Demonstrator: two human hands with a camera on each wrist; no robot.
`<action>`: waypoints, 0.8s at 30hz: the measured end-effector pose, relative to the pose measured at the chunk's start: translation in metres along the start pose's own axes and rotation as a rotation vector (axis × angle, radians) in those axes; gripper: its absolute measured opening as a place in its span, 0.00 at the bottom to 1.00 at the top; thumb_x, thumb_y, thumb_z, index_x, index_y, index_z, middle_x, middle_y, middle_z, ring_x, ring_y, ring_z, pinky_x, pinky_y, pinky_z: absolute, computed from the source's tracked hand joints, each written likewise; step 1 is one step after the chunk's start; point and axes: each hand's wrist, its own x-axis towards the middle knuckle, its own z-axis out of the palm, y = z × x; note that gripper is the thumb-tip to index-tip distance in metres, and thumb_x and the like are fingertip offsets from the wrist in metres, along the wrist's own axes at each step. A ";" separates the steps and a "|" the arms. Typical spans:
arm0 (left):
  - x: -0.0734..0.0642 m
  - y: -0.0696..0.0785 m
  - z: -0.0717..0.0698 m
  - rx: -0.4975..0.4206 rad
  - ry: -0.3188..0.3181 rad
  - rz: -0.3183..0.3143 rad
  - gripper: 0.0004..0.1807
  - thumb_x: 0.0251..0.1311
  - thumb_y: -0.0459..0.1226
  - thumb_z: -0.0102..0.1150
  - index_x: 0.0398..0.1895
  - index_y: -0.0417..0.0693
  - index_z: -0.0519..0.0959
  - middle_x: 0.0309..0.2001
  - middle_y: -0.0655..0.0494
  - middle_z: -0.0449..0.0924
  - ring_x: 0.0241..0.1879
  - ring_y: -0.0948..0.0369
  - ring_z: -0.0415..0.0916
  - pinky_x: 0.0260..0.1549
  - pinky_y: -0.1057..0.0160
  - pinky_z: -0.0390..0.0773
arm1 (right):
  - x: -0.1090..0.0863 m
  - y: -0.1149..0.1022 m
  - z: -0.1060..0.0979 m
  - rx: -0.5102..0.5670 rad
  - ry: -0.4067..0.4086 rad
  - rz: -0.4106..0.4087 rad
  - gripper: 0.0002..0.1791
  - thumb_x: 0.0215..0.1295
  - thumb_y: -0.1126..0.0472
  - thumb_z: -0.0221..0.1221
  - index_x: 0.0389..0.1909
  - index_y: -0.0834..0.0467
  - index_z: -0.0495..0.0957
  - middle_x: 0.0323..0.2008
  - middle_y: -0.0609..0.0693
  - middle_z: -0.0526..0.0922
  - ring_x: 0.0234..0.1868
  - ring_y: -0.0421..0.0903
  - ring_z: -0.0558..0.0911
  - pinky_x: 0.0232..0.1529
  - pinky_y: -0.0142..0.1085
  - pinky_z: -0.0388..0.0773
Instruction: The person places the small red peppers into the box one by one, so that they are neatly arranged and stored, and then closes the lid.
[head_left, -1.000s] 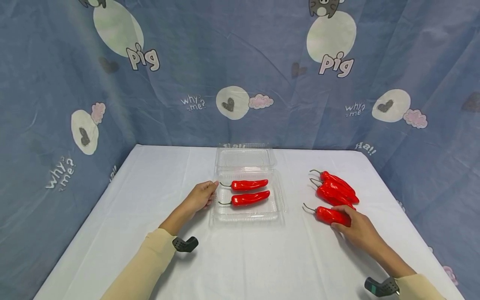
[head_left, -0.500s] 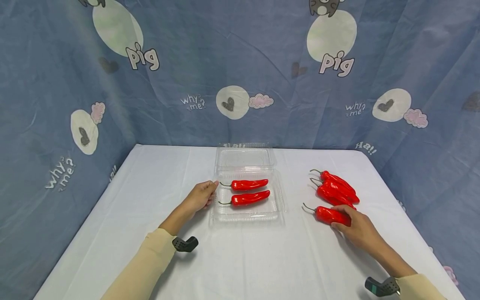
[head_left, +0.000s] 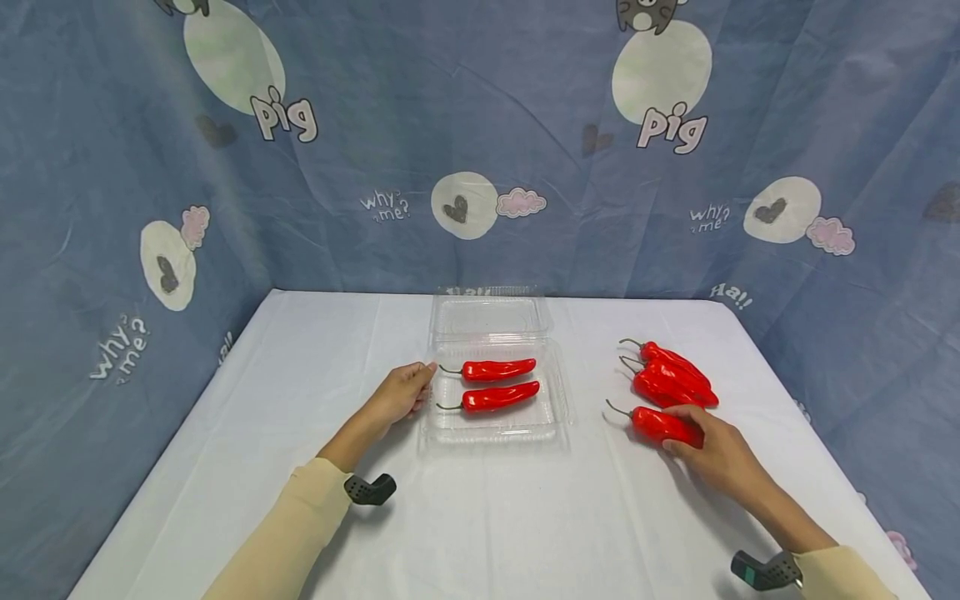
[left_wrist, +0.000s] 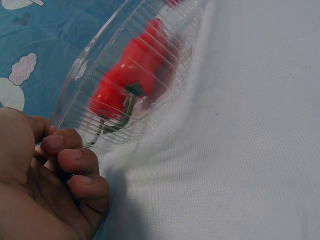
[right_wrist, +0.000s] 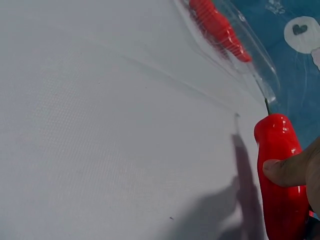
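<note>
A clear plastic clamshell box (head_left: 480, 429) lies with its lid folded back at the middle of the table. Inside it are two red chili peppers, a back one (head_left: 498, 370) and a front one (head_left: 501, 397), stems to the left. My left hand (head_left: 401, 392) pinches the box's left rim between thumb and curled fingers, as the left wrist view shows. At the right, my right hand (head_left: 716, 450) grips another red chili pepper (head_left: 654, 423) by its body, thumb on the near side. In the right wrist view that pepper (right_wrist: 280, 200) stands a little off its shadow on the cloth.
Beyond my right hand lies a pile of red chili peppers (head_left: 671, 379), close together, stems to the left. A white cloth (head_left: 495, 525) covers the table. A blue printed curtain (head_left: 525, 100) hangs behind and along the sides.
My right hand has raised its chili pepper slightly, and the pepper's shadow now shows apart from it. The left hand and the box have stayed where they were.
</note>
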 end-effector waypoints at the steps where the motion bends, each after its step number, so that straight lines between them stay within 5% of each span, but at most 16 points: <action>1: 0.000 0.000 0.000 -0.002 0.001 -0.001 0.24 0.78 0.52 0.44 0.24 0.48 0.65 0.19 0.59 0.64 0.19 0.63 0.61 0.19 0.65 0.63 | 0.000 -0.001 0.000 0.002 0.001 -0.002 0.32 0.59 0.57 0.72 0.63 0.58 0.73 0.57 0.65 0.77 0.58 0.65 0.73 0.55 0.61 0.76; 24: -0.001 0.000 0.000 -0.013 -0.006 0.004 0.24 0.78 0.51 0.44 0.24 0.48 0.65 0.19 0.59 0.64 0.19 0.63 0.61 0.19 0.65 0.63 | 0.001 -0.023 -0.010 0.038 0.041 -0.076 0.30 0.59 0.60 0.72 0.62 0.56 0.74 0.57 0.63 0.78 0.58 0.64 0.73 0.49 0.55 0.82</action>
